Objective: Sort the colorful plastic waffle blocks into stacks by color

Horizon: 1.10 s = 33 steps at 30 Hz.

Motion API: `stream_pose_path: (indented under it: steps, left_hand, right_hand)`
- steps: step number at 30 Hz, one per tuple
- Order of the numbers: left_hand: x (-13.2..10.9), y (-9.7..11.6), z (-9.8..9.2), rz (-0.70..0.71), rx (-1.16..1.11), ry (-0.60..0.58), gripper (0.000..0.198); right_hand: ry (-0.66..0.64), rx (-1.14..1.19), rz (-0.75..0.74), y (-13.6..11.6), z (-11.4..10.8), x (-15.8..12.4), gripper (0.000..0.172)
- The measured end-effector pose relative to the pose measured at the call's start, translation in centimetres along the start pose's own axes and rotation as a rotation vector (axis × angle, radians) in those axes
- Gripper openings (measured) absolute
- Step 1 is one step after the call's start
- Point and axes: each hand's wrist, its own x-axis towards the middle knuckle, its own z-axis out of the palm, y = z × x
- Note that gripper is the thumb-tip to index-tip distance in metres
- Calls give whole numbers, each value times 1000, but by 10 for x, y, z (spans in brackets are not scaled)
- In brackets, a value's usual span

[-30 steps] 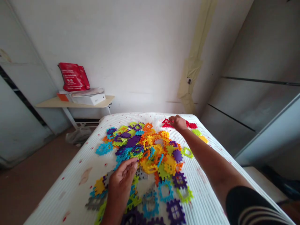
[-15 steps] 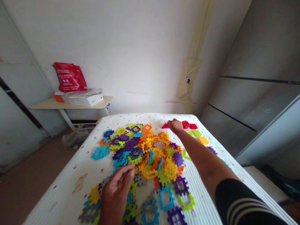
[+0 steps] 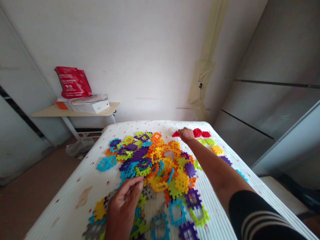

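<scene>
Plastic interlocking tiles in orange, yellow, purple, blue, green and grey lie in one loose heap on the bed; they overlap too much for us to count them.

Head view, counts. We see two hands, both the person's own. The left hand rests at the near edge of the heap, fingers curled loosely over the tiles; we cannot tell whether it grips one. The right hand is stretched to the far side of the bed, fingers bent downward among the red tiles; we cannot tell whether it has closed on one. We count about three red tiles in that group, set apart from the heap. Just beside them, along the right edge, lie two green tiles, one yellow tile, one purple tile and one blue tile.

Surface and room. The bed cover is white, ribbed, and dotted with small red marks. Behind it stands a plain white wall with a strip of tan tape running down it. One side table at the left carries one red bag and one white box.

Limits of view. The frame's lower edge cuts off the nearest tiles and both forearms. The right arm, in a dark striped sleeve, covers part of the heap.
</scene>
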Motion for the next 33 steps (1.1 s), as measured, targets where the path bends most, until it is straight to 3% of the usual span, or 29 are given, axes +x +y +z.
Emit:
stream_pose_path:
  steps: [8, 14, 20, 22, 25, 29, 33]
  left_hand:
    - [2, -2, -1, -1, 4, 15, 38]
    - [1, -4, -1, 12, -39, 32, 37]
    - [0, 1, 1, 58, -11, 63, 38]
    - [2, 2, -3, 86, 24, 94, 39]
    - [5, 2, -15, 159, 122, 203, 38]
    - [16, 8, -43, 182, 332, 393, 39]
    - [38, 4, -73, 52, 582, 391, 47]
  right_hand:
    - [136, 62, -41, -1, -12, -6, 27]
    - [350, 208, -58, 8, -28, -50, 30]
    - [449, 503, 8, 29, 25, -123, 27]
    - [419, 581, 40, 29, 44, -140, 33]
    - [339, 629, 56, 16, 55, -153, 41]
    - [264, 635, -4, -10, 46, -156, 46]
    - [235, 659, -21, -32, 34, -158, 45]
